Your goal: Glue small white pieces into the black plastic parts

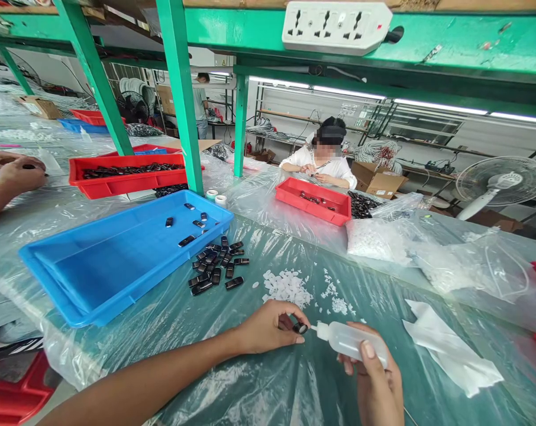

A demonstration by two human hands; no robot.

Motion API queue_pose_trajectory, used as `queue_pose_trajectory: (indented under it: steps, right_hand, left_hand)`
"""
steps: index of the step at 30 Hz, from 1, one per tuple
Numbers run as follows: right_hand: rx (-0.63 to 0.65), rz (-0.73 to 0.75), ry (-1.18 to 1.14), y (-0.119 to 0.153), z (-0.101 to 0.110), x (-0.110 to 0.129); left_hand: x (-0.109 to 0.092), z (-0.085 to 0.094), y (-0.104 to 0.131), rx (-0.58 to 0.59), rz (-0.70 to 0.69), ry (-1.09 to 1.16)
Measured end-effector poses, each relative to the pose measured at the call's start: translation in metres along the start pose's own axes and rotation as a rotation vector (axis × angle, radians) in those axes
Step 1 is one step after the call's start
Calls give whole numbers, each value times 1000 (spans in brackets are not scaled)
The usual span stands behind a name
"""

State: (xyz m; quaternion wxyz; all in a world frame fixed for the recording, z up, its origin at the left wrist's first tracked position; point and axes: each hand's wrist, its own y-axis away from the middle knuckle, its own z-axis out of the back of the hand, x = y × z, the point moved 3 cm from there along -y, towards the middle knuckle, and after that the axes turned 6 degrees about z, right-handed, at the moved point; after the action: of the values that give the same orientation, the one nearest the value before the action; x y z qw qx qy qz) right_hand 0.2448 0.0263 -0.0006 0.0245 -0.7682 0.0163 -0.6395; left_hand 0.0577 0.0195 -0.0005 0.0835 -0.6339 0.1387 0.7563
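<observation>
Between the thumb and fingers of my left hand (272, 328) is a small black part (299, 328). My right hand (377, 373) is wrapped round a translucent squeeze bottle (354, 342), its thin nozzle pointing left at the black part, touching or very near it. Just beyond my hands lies a pile of small white pieces (288, 288), with smaller white bits (339, 305) to its right. Farther left, a heap of black parts (215, 263) sits beside a blue tray (117, 296), which holds several more of them.
Red trays (312, 208) (132, 188) stand farther back. A white cloth (454, 349) and bags of white pieces (378, 241) lie to the right. Green posts (179, 100) rise behind the blue tray. A person (321, 160) sits opposite; another person's hands (19, 171) are at left.
</observation>
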Motion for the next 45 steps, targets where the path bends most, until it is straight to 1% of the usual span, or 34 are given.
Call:
queue_pose_trajectory:
  steps: [3, 7, 11, 13, 15, 19, 23, 28, 31, 34, 37, 40, 45]
  right_hand:
    - [6, -37, -115, -1, -3, 1]
    - [4, -52, -157, -2, -4, 2]
    - [34, -27, -196, -10, 8, -9]
    - [75, -4, -208, -15, 14, -16]
    - [88, 6, -208, -18, 18, -19]
    - [64, -29, -196, -19, 18, -16]
    - [60, 7, -205, -18, 14, -12]
    - [36, -24, -122, -20, 20, -23]
    - [52, 7, -25, -20, 23, -25]
    - [49, 27, 84, -15, 18, -18]
    - [7, 41, 166, -5, 8, -3]
    - [-1, 64, 251, 3, -3, 9]
    - [27, 123, 309, 7, -6, 14]
  left_hand:
    - [0, -1, 0, 5, -24, 10]
    - [0, -2, -1, 4, -36, 22]
    - [-2, -2, 0, 7, -24, 30]
    - [-3, -2, 0, 7, -32, 27]
    - [-4, -2, 0, 6, -47, 21]
    - [-4, -2, 0, 3, -55, 13]
    - [-3, -1, 1, -14, -28, -7]
    - [-1, 1, 0, -21, -9, -25]
    - [0, 1, -1, -40, -28, -45]
    - [0, 1, -2, -54, -40, -66]
    - [-1, 2, -1, -68, -48, -97]
    - [-4, 2, 0, -72, -58, -135]
    - [-5, 2, 0, -74, -86, -205]
